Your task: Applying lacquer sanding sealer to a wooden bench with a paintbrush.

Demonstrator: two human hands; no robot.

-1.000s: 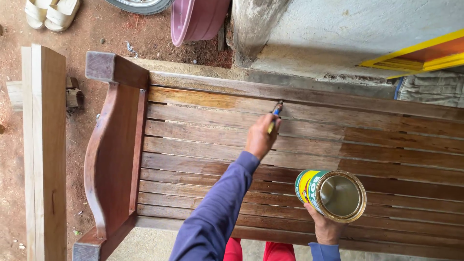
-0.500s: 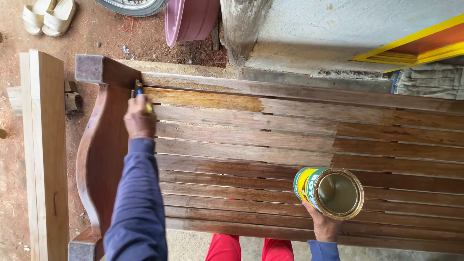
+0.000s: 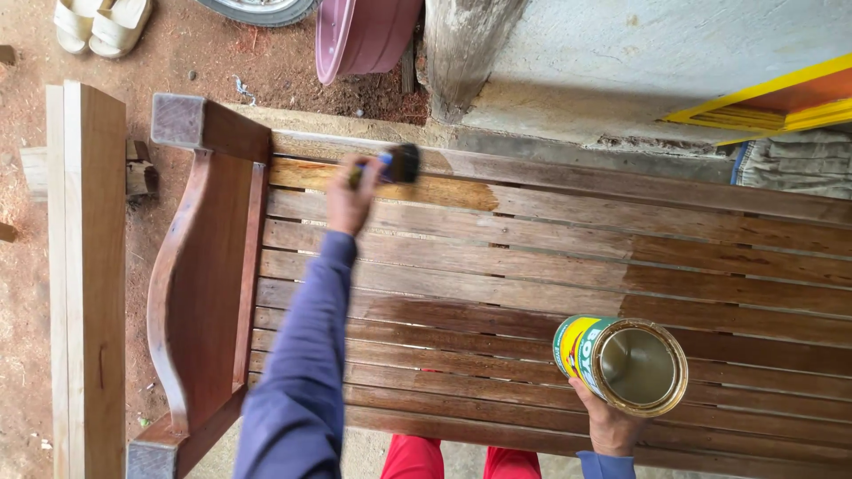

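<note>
Wooden slatted bench (image 3: 550,266) on dirt ground (image 3: 222,71)

Outdoor yard, probably home workshop: bare red dirt ground (image 3: 266,71), unfinished slatted wooden bench (image 3: 550,266), sandals (image 3: 98,22), plastic basin (image 3: 364,35).

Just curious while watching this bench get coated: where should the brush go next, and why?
Probably along the top slat to the right. The brush, held in the left hand, sits at the slat's wet, lighter stretch, which ends partway; beyond it the wood looks duller. The right hand holds the open can close by.
</note>
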